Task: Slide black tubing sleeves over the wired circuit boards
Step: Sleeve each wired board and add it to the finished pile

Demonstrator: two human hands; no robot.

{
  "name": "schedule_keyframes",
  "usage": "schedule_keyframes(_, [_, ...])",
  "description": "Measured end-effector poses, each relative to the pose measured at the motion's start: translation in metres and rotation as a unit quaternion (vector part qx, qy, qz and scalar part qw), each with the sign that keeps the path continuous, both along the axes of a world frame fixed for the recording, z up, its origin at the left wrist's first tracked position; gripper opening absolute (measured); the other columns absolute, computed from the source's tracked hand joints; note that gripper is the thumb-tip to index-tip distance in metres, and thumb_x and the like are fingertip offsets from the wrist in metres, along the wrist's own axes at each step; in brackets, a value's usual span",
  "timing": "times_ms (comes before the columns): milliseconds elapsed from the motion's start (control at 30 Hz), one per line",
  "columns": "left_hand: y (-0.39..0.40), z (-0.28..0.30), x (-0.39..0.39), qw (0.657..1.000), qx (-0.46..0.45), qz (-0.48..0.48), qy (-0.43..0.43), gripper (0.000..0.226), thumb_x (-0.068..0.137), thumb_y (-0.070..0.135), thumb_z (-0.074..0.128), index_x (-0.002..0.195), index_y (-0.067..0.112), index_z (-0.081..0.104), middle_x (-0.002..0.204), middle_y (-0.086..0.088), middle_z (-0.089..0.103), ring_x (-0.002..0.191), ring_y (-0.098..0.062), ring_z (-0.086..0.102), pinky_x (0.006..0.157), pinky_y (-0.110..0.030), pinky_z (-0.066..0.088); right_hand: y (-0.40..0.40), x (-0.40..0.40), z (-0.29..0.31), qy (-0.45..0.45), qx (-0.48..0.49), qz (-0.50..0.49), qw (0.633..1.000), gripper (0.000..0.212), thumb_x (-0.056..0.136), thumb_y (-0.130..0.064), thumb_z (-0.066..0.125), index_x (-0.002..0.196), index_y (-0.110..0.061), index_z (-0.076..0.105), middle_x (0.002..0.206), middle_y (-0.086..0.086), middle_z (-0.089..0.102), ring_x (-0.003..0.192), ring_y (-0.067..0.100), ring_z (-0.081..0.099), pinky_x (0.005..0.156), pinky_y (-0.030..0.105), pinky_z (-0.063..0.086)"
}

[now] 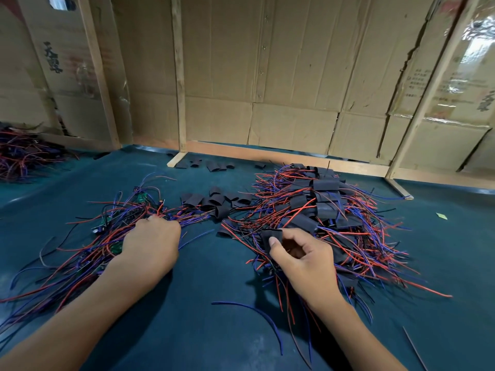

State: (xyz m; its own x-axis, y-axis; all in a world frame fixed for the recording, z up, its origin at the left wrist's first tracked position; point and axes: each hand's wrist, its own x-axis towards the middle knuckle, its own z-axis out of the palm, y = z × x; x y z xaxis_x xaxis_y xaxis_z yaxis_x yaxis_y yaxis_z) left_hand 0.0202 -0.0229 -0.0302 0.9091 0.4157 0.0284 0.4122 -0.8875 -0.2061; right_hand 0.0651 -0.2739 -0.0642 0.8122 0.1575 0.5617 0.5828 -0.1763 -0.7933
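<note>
A: What lies around the hands?
B: Loose empty sleeves (214, 202) sit between two wire heaps; a sleeved pile (321, 199) sprawls to the right, its red and blue wires running under the right hand (302, 259).
A: And the grips?
B: The right hand pinches one black sleeve (268, 236) with thumb and fingers. The left hand (152, 241), fingers curled, clutches the unsleeved wire bundle (107, 236).
A: The surroundings?
B: A dark teal mat (203, 303), cardboard walls (267, 76) on wooden battens, with printed characters too blurred to read.

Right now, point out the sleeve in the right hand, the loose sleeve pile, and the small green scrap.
sleeve (268, 236), head view, its flat upper face
loose sleeve pile (217, 201), head view, middle sleeve
green scrap (442, 216), head view, centre
</note>
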Motion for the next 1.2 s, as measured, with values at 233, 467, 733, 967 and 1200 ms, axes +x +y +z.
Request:
schedule_keyframes(233, [-0.005,0.019,-0.007,0.995,0.015,-0.026,-0.097,0.017,0.087,0.027,0.056,0.094,0.016,0.045,0.103,-0.010,0.066,0.097,-0.030,0.056,0.067,-0.032,0.033,-0.003,0.000,0.002,0.005,-0.003,0.004,1.000,0.036,0.085,-0.006,0.077,0.072,-0.038,0.066,0.059,-0.021,0.057,0.054,0.001,0.050,0.057,0.008,0.036])
schedule_keyframes(467, [-0.019,0.061,0.015,0.950,-0.120,-0.035,-0.286,0.024,0.087,0.028,0.054,0.100,0.008,0.053,0.074,-0.009,0.041,0.076,-0.034,0.043,0.067,-0.037,0.038,-0.008,0.004,0.007,0.120,0.133,0.050,0.983,0.027,0.091,-0.004,0.071,0.072,-0.022,0.066,0.063,0.001,0.057,0.049,0.021,0.053,0.052,0.023,0.047])
schedule_keyframes(733, [-0.035,0.093,0.054,0.829,-0.227,-0.195,-0.472,0.007,0.091,0.009,0.045,0.085,0.008,0.050,0.079,-0.010,0.054,0.074,-0.027,0.045,0.067,-0.038,0.035,-0.011,0.010,0.007,0.159,0.208,0.105,0.959,0.017,0.080,-0.029,0.075,0.077,-0.015,0.065,0.088,0.036,0.062,0.054,0.028,0.055,0.062,0.040,0.048])
schedule_keyframes(967, [-0.075,0.005,0.053,0.844,-0.255,-0.313,-0.352,0.027,0.103,0.035,0.040,0.094,0.013,0.053,0.093,-0.001,0.046,0.080,-0.028,0.056,0.068,-0.046,0.047,-0.016,0.017,0.019,0.209,0.349,0.155,0.900,0.019,0.087,-0.005,0.061,0.079,-0.013,0.077,0.100,0.024,0.074,0.081,0.033,0.073,0.070,0.040,0.062])
schedule_keyframes(1200, [-0.091,-0.024,0.049,0.855,-0.088,-0.390,-0.330,0.009,0.088,0.010,0.059,0.091,0.005,0.066,0.085,-0.011,0.060,0.078,-0.033,0.056,0.070,-0.045,0.049,-0.019,0.016,0.023,0.264,0.358,0.175,0.878,0.018,0.085,-0.008,0.063,0.100,0.001,0.057,0.113,0.027,0.070,0.084,0.036,0.073,0.060,0.041,0.061])
